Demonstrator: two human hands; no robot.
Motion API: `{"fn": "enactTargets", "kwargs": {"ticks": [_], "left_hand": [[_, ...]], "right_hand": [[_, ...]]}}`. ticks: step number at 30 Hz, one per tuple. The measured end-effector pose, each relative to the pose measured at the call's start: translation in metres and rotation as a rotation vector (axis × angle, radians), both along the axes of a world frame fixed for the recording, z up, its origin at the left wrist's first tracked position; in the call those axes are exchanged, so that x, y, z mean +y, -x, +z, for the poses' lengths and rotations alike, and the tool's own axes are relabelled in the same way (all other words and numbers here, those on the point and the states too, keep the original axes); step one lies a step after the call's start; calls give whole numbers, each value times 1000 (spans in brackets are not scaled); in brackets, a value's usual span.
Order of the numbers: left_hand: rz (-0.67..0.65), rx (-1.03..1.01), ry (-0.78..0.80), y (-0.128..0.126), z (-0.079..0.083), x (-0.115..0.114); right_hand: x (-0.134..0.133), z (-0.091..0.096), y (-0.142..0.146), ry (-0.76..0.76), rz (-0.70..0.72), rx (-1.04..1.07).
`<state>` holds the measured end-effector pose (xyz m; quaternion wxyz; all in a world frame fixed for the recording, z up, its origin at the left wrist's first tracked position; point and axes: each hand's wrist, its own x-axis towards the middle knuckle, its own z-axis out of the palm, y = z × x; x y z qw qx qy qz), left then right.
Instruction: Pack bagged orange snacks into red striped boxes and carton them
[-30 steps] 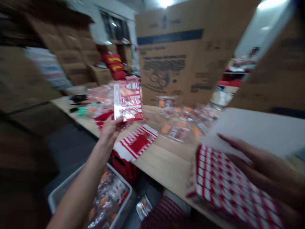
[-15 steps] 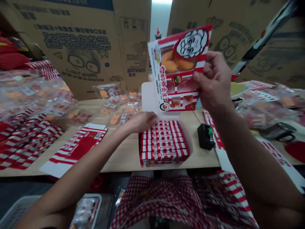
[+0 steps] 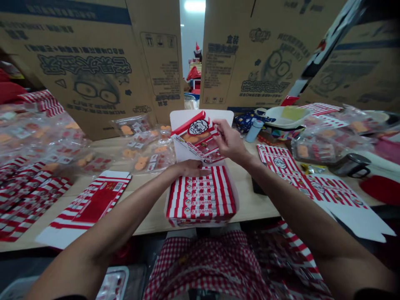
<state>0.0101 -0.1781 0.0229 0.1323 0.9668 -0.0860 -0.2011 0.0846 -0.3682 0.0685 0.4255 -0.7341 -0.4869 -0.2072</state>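
A red-and-white striped display box (image 3: 201, 196) stands at the table's near edge, filled with a row of packs, its white lid flap (image 3: 181, 118) raised behind. My right hand (image 3: 229, 141) pinches a red-and-white snack pack (image 3: 196, 135) with a cartoon face, held tilted over the box's far end. My left hand (image 3: 189, 168) rests curled on the far edge of the packs in the box, just under that pack.
Flat striped carton blanks lie left (image 3: 90, 204) and right (image 3: 315, 183) of the box. Clear bags of orange snacks (image 3: 146, 150) are heaped behind and at both sides. Tall cardboard cartons (image 3: 93, 66) wall the table's back. A grey tape dispenser (image 3: 348, 164) sits right.
My right hand has brought the snack pack down from head height to just above the box's far end. My left hand stays at the box. The view has tilted slightly.
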Motion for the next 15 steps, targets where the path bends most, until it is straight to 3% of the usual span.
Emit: {"fn": "enactTargets", "kwargs": {"ticks": [5, 9, 15], "left_hand": [[-60, -4, 31, 0, 1, -2], [-16, -94, -6, 17, 3, -9], [11, -421, -351, 63, 8, 0]], "right_hand": [[2, 4, 6, 174, -6, 14], [1, 9, 17, 360, 3, 49], [5, 9, 18, 530, 37, 51]]}}
